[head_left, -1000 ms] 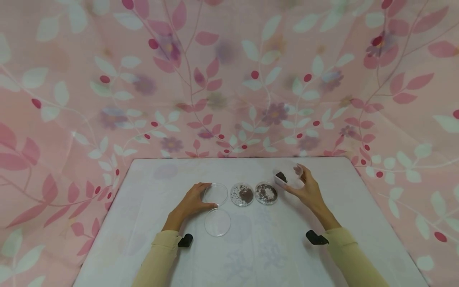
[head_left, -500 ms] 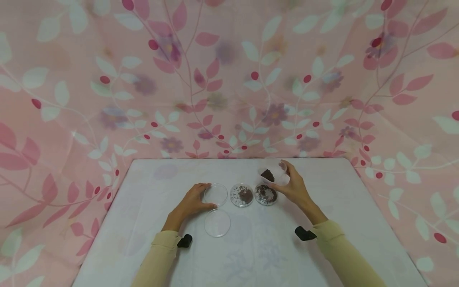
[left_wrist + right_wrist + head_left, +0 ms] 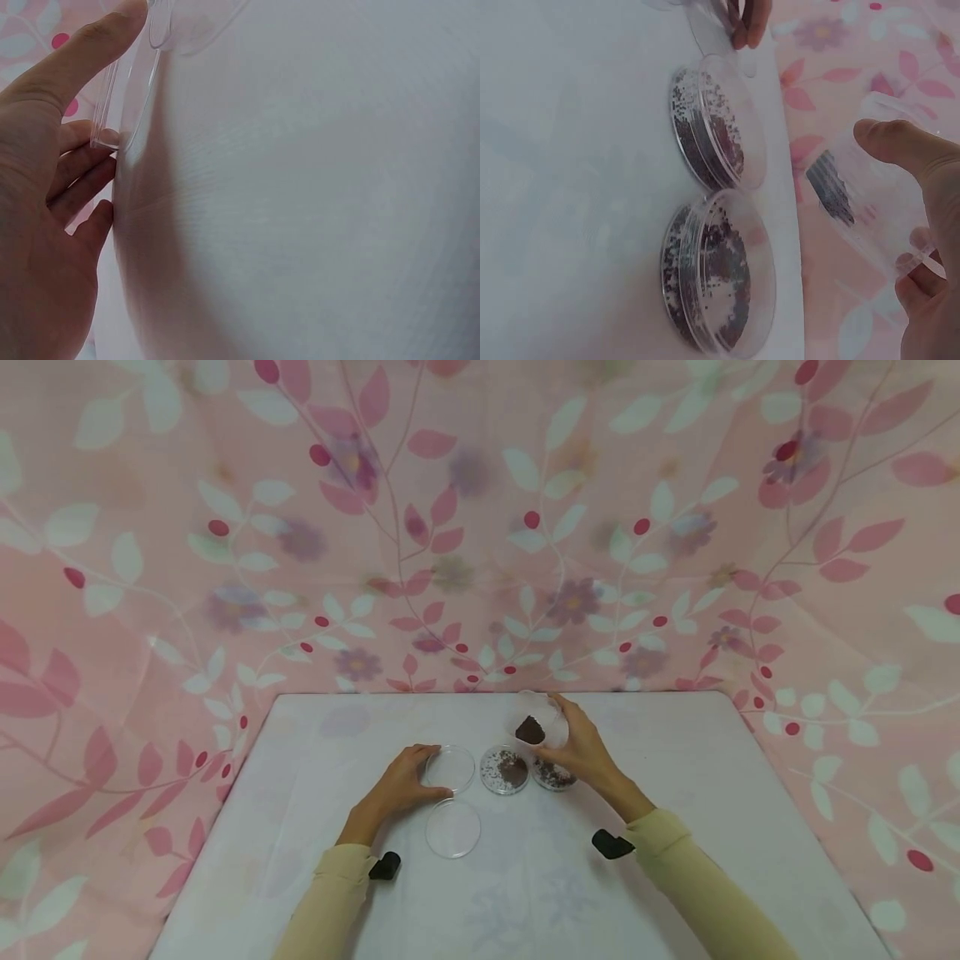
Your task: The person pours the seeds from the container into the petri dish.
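One tilted cup (image 3: pixel 553 718) in the right hand (image 3: pixel 587 747), one clear dish in the left

Near the centre of the frame, slightly right and close to the far edge of the table (image 3: pixel 517 902), the right hand grips the clear cup, fingers at its top and thumb beneath. Dark grains (image 3: pixel 530 730) lie heaped against one side of the cup, which is held up off the table; whether any are spilling is too small to tell.

Left of centre, the left hand (image 3: pixel 405 781) holds the left dish (image 3: pixel 450 769) by its rim, thumb at the near side and fingers at the far side. That dish is see-through and sits at the left end of a row of three. The middle dish (image 3: pixel 505 793) has dark bits strewn over it, thickest toward its right. Just beside it, the right dish (image 3: pixel 555 790) also holds dark bits, and the right hand hides part of its upper edge from the head view. A round clear lid or dish (image 3: pixel 453 829) lies below the left dish in the frame, near it.

Both sleeves (image 3: pixel 322 893) are pale yellow, coming in from the bottom of the frame, left and right. Pink cloth (image 3: pixel 480 552) patterned with leaves and flowers fills the upper half and both sides.
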Demonstrator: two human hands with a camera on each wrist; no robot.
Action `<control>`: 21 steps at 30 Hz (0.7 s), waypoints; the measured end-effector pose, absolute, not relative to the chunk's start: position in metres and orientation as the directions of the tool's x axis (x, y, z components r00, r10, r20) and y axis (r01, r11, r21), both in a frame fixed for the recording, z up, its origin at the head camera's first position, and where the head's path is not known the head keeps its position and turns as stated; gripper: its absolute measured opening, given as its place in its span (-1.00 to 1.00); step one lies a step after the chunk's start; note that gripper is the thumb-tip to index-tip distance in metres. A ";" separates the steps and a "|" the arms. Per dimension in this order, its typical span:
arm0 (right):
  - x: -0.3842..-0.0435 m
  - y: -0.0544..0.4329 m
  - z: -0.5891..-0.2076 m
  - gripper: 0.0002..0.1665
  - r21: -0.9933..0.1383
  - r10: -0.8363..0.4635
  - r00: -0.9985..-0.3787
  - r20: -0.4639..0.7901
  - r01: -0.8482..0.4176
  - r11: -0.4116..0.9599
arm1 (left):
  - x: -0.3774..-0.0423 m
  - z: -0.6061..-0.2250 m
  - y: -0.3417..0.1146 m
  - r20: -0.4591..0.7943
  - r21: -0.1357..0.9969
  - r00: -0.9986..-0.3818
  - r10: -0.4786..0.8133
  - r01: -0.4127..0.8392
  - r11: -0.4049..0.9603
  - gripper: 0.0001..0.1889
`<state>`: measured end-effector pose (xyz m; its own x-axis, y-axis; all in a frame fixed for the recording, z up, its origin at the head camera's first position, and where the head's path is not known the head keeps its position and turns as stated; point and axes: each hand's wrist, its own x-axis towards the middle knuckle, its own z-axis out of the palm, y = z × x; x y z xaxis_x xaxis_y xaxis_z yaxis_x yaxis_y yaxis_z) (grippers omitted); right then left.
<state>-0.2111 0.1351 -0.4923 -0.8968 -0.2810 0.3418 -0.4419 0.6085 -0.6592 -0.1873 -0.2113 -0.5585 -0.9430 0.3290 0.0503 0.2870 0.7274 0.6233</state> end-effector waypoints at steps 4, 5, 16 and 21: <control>-0.212 0.124 -0.490 0.21 -0.615 -0.323 -0.885 0.336 -0.466 0.636 | -0.187 -0.557 -0.211 0.040 0.618 -0.943 0.331 0.283 0.733 -0.05; -0.212 0.122 -0.489 0.22 -0.609 -0.332 -0.881 0.338 -0.474 0.636 | -0.187 -0.557 -0.211 0.037 0.618 -0.943 0.331 0.282 0.734 -0.05; -0.212 0.100 -0.490 0.22 -0.509 -0.422 -0.854 0.303 -0.520 0.686 | -0.187 -0.556 -0.211 0.030 0.634 -0.945 0.326 0.270 0.725 -0.05; -0.208 0.089 -0.490 0.24 -0.416 -0.471 -0.825 0.313 -0.565 0.713 | -0.187 -0.556 -0.212 0.028 0.633 -0.945 0.326 0.269 0.726 -0.04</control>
